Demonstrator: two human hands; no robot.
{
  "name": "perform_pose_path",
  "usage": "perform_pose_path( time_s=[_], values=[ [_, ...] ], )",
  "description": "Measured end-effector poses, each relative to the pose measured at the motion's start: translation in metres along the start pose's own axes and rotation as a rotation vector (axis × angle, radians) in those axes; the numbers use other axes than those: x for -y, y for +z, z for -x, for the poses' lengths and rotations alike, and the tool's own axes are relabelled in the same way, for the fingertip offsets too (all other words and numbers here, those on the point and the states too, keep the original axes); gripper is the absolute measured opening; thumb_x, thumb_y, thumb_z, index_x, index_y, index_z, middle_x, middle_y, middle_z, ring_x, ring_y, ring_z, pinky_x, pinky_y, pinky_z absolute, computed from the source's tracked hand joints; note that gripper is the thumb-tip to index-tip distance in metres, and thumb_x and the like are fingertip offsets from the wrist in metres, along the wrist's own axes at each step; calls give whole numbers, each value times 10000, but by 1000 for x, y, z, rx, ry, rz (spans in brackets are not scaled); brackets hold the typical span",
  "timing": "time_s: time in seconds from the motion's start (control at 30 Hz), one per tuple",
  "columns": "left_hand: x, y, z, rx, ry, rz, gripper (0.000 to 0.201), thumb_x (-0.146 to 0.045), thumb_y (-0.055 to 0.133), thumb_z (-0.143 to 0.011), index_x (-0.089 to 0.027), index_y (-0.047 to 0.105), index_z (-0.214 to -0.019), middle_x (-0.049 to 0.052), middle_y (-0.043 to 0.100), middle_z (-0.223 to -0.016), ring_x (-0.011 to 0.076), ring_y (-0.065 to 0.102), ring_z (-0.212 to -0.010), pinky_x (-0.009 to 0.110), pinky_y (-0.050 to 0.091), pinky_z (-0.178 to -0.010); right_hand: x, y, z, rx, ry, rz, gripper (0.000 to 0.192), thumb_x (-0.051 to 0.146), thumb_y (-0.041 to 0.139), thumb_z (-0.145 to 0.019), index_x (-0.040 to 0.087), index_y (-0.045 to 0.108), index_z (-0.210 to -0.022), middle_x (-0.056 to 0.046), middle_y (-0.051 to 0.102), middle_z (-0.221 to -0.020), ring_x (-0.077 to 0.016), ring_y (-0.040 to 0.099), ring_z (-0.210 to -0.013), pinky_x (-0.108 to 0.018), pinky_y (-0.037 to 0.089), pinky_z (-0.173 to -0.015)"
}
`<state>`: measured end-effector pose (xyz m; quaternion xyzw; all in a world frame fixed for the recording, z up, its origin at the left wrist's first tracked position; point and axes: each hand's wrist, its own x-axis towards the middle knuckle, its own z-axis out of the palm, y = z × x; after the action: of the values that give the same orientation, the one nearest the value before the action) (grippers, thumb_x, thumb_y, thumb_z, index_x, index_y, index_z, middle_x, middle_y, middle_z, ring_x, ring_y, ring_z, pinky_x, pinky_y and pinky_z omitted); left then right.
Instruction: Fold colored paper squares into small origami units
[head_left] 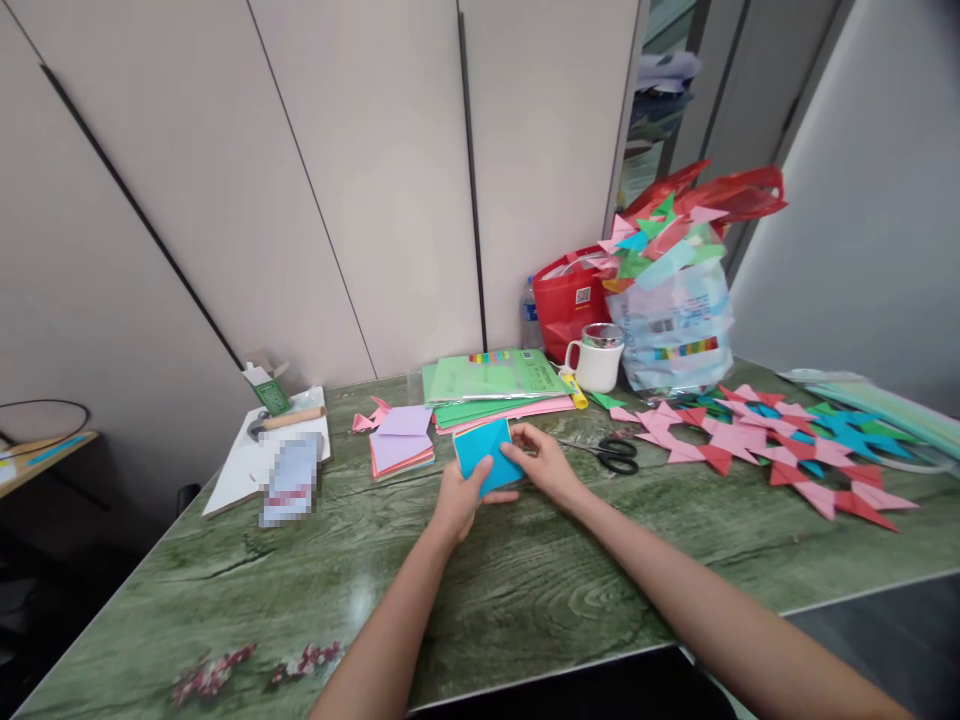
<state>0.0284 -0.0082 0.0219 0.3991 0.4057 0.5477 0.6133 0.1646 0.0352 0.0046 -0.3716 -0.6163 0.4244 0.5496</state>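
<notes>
A small stack of square coloured paper [484,450], blue on top with a paler edge showing behind, is held up above the table. My left hand [459,495] grips it from the lower left, its thumb lying across the blue face. At the right edge my right hand [541,460] pinches the same stack between thumb and fingers. Just left of them lies another pile of paper squares [403,440], lilac over pink and red. Black-handled scissors [616,455] rest right of my right hand.
Green and pink paper packs [495,378] lie behind the hands. A white mug [598,358], a red bag [570,305] and a plastic bag [675,325] of folded paper stand at the back right. Folded paper pieces [739,435] spread over the right side. A white board [247,460] lies left.
</notes>
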Motion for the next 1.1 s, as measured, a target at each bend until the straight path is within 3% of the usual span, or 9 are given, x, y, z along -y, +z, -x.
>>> perform_pose_path(
  time_s=[0.2, 0.33, 0.93, 1.1],
  values=[
    [-5, 0, 4, 157, -65, 34, 475, -277, 685, -675, -117, 535, -1097, 143, 625, -1075, 285, 625, -882, 501, 550, -690, 6, 2, 1, 113, 258, -512, 360, 401, 671, -651, 205, 584, -941, -30, 671, -869, -176, 608, -732, -299, 463, -672],
    [-5, -1, 5, 167, -88, 29, 506, -272, 710, -651, -116, 540, -1101, 151, 620, -1079, 296, 611, -918, 539, 519, -747, 5, -2, 1, 186, 376, -636, 354, 355, 711, -626, 198, 613, -928, -40, 686, -870, -178, 628, -729, -306, 474, -696],
    [-4, -1, 8, 264, -61, 9, 512, -296, 726, -631, -112, 557, -1078, 140, 629, -1065, 283, 599, -938, 491, 519, -775, -3, -10, -1, 304, 425, -714, 350, 394, 711, -631, 168, 603, -877, -43, 676, -809, -147, 611, -679, -273, 469, -659],
    [4, 1, 2, 78, 21, -118, 490, -338, 723, -604, -92, 594, -1008, 106, 664, -929, 248, 613, -821, 424, 553, -681, -2, -6, -3, 131, 338, -531, 412, 390, 728, -603, 199, 569, -931, -18, 659, -796, -144, 598, -654, -265, 468, -621]
  ],
)
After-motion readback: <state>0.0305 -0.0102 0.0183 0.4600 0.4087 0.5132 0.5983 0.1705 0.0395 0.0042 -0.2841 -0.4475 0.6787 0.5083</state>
